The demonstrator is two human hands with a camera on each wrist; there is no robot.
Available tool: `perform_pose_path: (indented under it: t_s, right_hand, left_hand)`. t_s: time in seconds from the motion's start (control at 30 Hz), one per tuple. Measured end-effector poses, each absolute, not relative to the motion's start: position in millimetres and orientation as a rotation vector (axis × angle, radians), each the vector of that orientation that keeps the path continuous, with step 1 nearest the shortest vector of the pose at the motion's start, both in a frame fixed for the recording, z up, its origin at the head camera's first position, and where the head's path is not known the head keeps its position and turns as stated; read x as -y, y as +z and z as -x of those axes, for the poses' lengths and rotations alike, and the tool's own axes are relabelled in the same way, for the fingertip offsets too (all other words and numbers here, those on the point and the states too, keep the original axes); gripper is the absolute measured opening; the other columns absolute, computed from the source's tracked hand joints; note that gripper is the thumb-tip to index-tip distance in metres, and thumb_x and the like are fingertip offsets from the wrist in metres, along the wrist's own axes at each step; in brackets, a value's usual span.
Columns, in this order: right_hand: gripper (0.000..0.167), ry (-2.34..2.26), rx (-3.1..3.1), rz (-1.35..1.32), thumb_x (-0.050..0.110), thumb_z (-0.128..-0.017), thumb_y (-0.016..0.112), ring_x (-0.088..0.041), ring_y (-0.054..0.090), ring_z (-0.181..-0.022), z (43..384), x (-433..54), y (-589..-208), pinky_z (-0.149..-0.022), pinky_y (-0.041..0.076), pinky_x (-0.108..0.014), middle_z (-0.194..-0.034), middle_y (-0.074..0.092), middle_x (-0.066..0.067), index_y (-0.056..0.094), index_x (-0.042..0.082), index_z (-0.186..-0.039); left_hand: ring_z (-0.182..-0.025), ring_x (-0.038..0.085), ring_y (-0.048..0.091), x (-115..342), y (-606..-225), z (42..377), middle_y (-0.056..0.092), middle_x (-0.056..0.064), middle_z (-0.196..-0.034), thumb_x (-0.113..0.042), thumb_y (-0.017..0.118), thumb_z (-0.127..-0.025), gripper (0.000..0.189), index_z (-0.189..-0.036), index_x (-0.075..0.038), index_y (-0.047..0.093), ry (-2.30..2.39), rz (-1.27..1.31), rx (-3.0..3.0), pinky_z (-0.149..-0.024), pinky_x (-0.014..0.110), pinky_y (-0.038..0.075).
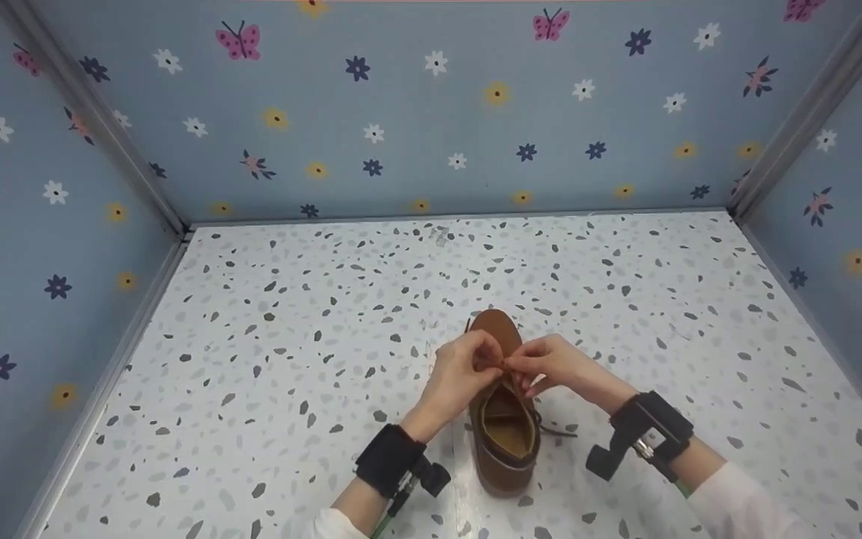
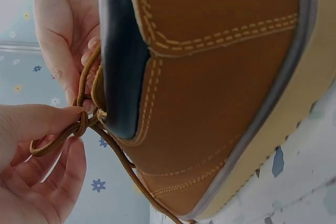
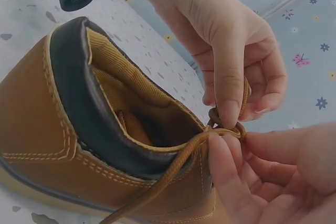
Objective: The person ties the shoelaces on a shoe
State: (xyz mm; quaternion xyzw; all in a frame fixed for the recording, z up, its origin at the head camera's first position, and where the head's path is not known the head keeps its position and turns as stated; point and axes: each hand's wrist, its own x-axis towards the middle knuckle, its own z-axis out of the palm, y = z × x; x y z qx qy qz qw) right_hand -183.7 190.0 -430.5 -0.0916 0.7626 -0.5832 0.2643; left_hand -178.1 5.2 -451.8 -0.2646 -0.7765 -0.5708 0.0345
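A brown ankle-high shoe (image 1: pixel 504 471) with a dark padded collar (image 3: pixel 100 114) stands upright on the table, toe pointing away. Both hands meet over its tongue, at a knot in the brown shoelace (image 2: pixel 118 156). My left hand (image 1: pixel 455 374) pinches a loop of the lace between thumb and fingers, right beside the knot. From the other side, my right hand (image 1: pixel 562 368) pinches lace at the same knot, its thumb and fingertips almost touching the left hand's. One lace end trails down each side of the shoe. The fingers partly cover the knot.
The white speckled tabletop (image 1: pixel 289 314) spreads around the shoe. Blue panels (image 1: pixel 438 105) printed with flowers and butterflies stand at the back and both sides, joined by grey metal posts. Each wrist wears a black strap (image 1: pixel 390 458) with a small camera and cable.
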Motion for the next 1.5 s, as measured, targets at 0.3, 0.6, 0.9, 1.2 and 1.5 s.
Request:
perform_pose_path:
  t_s: [0.3,0.6,0.9,1.2,1.5]
  right_hand:
    - [0.018,-1.510,-2.001,0.142,0.008,-0.086,0.060,-0.011,0.055,-0.060,190.4,-192.8,-427.2,-0.060,0.051,-0.027,-0.067,0.058,-0.006,0.064,-0.008,-0.094]
    - [0.018,-1.482,-1.991,0.167,0.015,-0.085,0.062,-0.008,0.044,-0.053,193.7,-195.1,-432.0,-0.049,0.039,-0.018,-0.063,0.050,-0.001,0.066,-0.001,-0.089]
    - [0.019,-1.490,-2.200,0.267,0.017,-0.086,0.052,-0.009,0.037,-0.054,189.8,-187.5,-428.9,-0.046,0.030,-0.020,-0.059,0.042,0.001,0.062,0.000,-0.085]
    - [0.016,-1.542,-2.268,0.442,0.011,-0.090,0.056,-0.011,0.043,-0.053,190.7,-184.3,-426.1,-0.047,0.035,-0.021,-0.063,0.049,-0.002,0.056,-0.005,-0.086]
    - [0.022,-1.517,-2.278,0.510,0.005,-0.083,0.065,-0.018,0.059,-0.067,192.2,-187.5,-418.2,-0.061,0.050,-0.032,-0.079,0.062,-0.010,0.058,-0.007,-0.100]
  left_hand:
    - [-0.074,0.010,0.059,-5.1,-453.1,176.7,0.061,0.002,-0.081,0.012,0.068,-0.070,0.025,-0.087,-0.004,0.058,-1.626,0.854,2.398,-0.066,0.020,0.047]
    - [-0.077,0.010,0.058,-4.3,-454.3,176.8,0.061,0.002,-0.083,0.009,0.068,-0.071,0.022,-0.087,-0.004,0.059,-1.570,0.890,2.355,-0.069,0.020,0.046]
    - [-0.074,0.009,0.056,-2.5,-454.8,178.0,0.060,-0.001,-0.081,0.001,0.071,-0.073,0.014,-0.083,-0.005,0.062,-1.545,0.867,2.364,-0.066,0.021,0.046]
    - [-0.073,0.010,0.057,-0.9,-456.3,177.2,0.061,0.001,-0.080,0.005,0.070,-0.073,0.014,-0.081,-0.003,0.062,-1.581,0.863,2.343,-0.063,0.020,0.047]
    - [-0.070,0.010,0.058,1.0,-459.2,177.7,0.061,0.001,-0.077,0.005,0.071,-0.071,0.015,-0.079,-0.004,0.062,-1.535,0.880,2.314,-0.062,0.021,0.047]
